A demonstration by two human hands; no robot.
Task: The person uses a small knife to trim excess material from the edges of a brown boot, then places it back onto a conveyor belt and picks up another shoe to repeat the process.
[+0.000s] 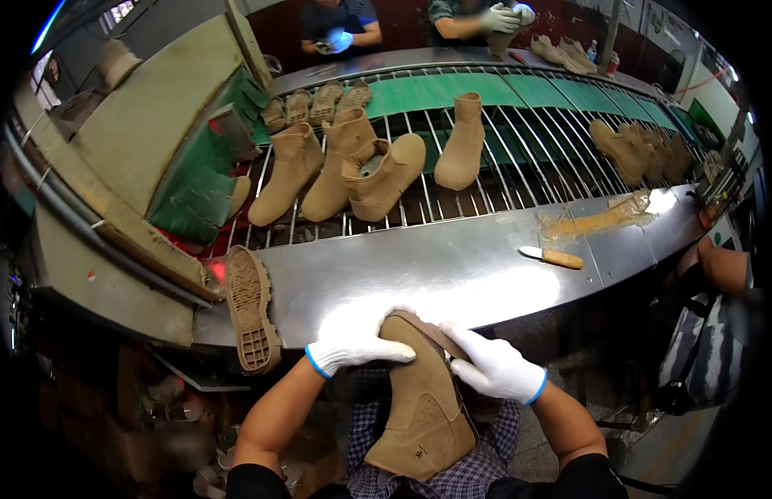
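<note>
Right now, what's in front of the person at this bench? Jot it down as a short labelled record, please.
Left grip: white-gloved, thumb across a tan boot
Right grip: white-gloved, at the same boot's right edge
Bench: shiny metal
Bench left end: loose sole, tread showing
Bench right part: short knife, pale handle
Rack: metal bars bearing more boots
Beyond: two people, partly visible
</note>
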